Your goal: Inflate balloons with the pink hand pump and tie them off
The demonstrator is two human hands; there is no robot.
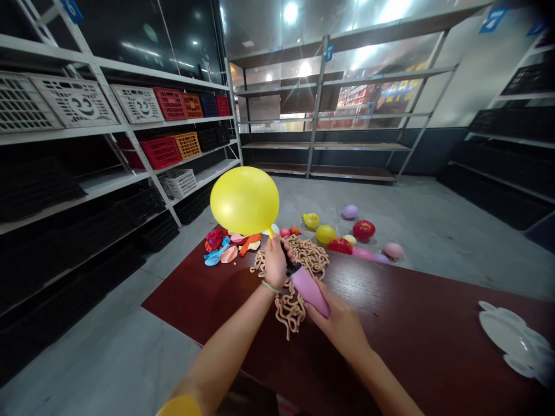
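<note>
A large inflated yellow balloon [245, 201] stands up from my left hand [275, 261], whose fingers are closed around its neck at the dark tip of a hand pump. My right hand [332, 312] is wrapped round the pink barrel of the balloon pump [309, 289], which slants down to the right. Where the balloon's mouth meets the nozzle is hidden by my left fingers. Under and behind both hands lies a pile of beige, rope-like curly strands [306, 254] on the dark red table [195, 300]. Left of it are uninflated balloons [217, 248] in several colours.
Several small inflated balloons [325, 234] lie on the floor beyond the table's far edge. White dishes [505, 332] sit at the table's right end. Shelves with plastic crates [162, 151] line the left, and a metal rack [318, 115] stands at the back.
</note>
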